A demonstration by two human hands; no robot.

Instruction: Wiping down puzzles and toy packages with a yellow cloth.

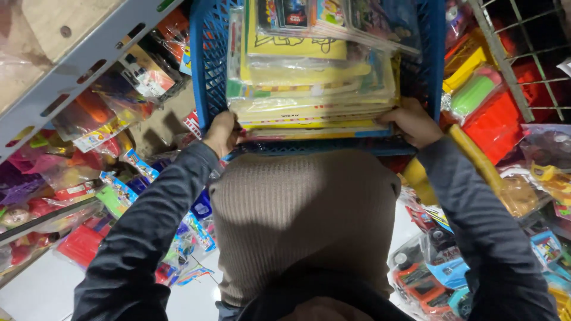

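A blue plastic crate (209, 65) rests against my chest, filled with a stack of flat packets in clear wrap (312, 89), mostly yellow with colourful covers. My left hand (221, 133) grips the crate's near left corner, fingers curled over the rim. My right hand (412, 123) holds the near right side, its fingers pressed against the edge of the packet stack. Dark sleeves cover both arms, and a beige ribbed top fills the middle of the view.
A grey metal shelf (77, 65) with bagged toys runs along the left. Red and green packaged toys (485, 110) and a wire rack (523, 53) stand on the right. Bagged toy cars (428, 273) lie low right; white floor (35, 291) shows low left.
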